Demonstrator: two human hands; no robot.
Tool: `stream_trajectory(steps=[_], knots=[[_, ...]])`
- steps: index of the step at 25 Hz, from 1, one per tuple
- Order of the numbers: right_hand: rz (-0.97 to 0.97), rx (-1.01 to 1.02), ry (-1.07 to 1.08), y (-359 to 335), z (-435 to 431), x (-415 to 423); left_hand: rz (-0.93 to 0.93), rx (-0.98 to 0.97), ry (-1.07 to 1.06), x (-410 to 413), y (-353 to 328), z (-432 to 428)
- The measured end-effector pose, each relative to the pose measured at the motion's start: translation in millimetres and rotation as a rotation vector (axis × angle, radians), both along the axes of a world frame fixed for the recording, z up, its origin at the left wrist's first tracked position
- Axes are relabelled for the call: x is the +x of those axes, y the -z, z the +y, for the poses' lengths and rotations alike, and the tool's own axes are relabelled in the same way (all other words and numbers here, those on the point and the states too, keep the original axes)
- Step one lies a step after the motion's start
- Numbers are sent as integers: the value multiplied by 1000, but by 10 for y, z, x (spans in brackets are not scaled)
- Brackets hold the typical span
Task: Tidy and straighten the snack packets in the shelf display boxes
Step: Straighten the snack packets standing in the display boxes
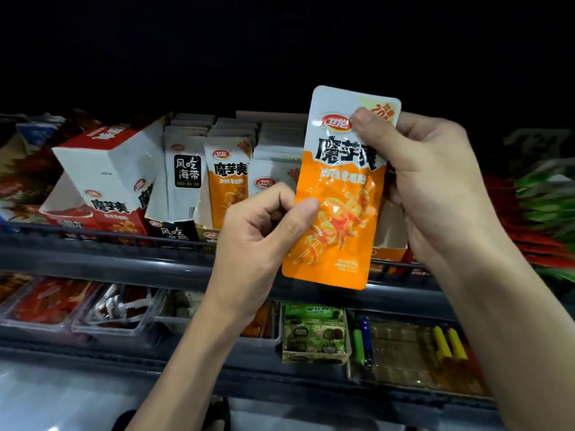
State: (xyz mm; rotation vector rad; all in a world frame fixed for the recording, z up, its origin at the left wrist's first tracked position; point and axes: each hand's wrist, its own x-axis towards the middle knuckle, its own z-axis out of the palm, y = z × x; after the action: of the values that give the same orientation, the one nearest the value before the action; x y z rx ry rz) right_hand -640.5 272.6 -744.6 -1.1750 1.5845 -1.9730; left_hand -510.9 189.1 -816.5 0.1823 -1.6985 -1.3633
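An orange and white snack packet [337,194] is held upright in front of the shelf. My left hand [261,225] pinches its left edge with thumb and forefinger. My right hand [432,181] grips its right side, thumb on the top right corner. Behind it stand open display boxes: one with orange packets [228,178], one with white and black seaweed packets [183,172], and one with white-topped packets [273,169] partly hidden by the held packet. A red and white closed box [109,169] leans tilted at the left.
A dark shelf rail [124,241] runs along the front of the boxes. Below are clear trays of red snacks [53,303], a green box [314,334] and lighters [362,340]. Red and green packets [541,213] pile up at the right. Above the shelf all is dark.
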Motion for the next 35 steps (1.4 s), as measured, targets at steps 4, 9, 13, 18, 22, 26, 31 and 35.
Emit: stream_trajectory(steps=[4, 9, 13, 18, 22, 26, 31, 35], knots=[[2, -15, 8, -8, 75, -50, 0, 7, 36, -54, -11, 64], [54, 57, 6, -37, 161, -168, -74, -155, -137, -148, 22, 115], [206, 81, 137, -67, 239, -327, -203, -458, -421, -315, 121, 159], [234, -163, 395, -86, 318, -655, -408, -722, -549, -489, 274, 180], [364, -120, 558, 104, 238, -814, -639, -833, -507, -570, 401, 178], [455, -64, 578, 264, 115, -880, -668, -831, -514, -584, 425, 178], [645, 128, 606, 449, -79, -885, -654, -728, -465, -593, 417, 154], [831, 255, 594, 650, -216, -952, -676, -678, -423, -585, 393, 135]])
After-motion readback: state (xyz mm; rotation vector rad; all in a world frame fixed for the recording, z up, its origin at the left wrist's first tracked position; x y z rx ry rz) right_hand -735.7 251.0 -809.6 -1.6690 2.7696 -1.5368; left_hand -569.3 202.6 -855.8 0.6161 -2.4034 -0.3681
